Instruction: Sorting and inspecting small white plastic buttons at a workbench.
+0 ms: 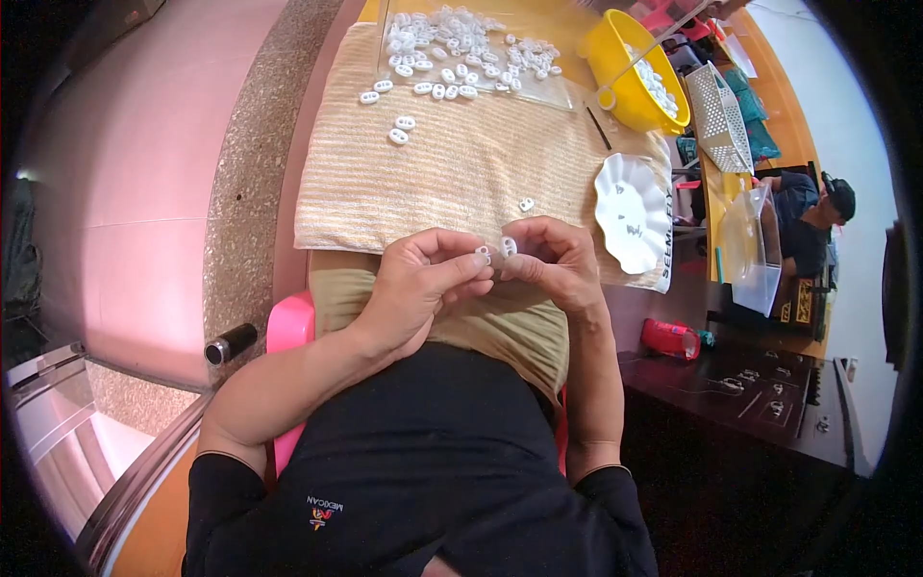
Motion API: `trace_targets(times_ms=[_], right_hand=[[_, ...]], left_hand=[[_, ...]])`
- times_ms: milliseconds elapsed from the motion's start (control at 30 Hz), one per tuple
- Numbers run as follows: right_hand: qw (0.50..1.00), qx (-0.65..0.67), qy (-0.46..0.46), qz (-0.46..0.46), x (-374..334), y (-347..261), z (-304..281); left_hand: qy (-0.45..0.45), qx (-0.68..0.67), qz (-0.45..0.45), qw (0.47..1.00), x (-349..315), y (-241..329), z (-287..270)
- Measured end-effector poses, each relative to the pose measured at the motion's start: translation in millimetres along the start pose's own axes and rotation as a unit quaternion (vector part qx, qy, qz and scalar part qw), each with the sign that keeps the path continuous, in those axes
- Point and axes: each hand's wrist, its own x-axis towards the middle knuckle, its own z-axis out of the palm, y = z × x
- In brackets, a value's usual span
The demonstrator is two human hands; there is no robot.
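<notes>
My left hand (428,274) pinches a small white plastic piece with holes (484,252) between thumb and fingertips. Close beside it, my right hand (560,264) grips a white oval plastic piece (509,246) between thumb and index finger. Whether the two pieces touch is too small to tell. Both hands are over my lap at the near edge of a striped beige towel (433,178). Just beyond my right fingers lies a small white two-holed piece (526,204). Two white oval pieces (399,137) rest farther up the towel on the left.
A clear tray (553,97) bears a heap of white oval pieces (442,38). To the right stand a yellow bowl (615,88) of white pieces, a scalloped white plate (615,178) with small grey bits, and a dark thin rod (598,128). Another person (812,212) sits at far right.
</notes>
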Motion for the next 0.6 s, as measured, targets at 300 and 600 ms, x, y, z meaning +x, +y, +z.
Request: trace_targets(times_ms=[300,600], right_hand=[[0.999,-0.030,-0.010,-0.011,-2.1,7.1,-1.5],[1.000,0.002,-0.006,-0.002,-3.9,8.1,2.6]], left_hand=[[-0.005,-0.006,-0.004,1.000,0.3,0.1,0.3],[-0.012,-0.007,0.000,1.000,1.9,-2.9,-2.3]])
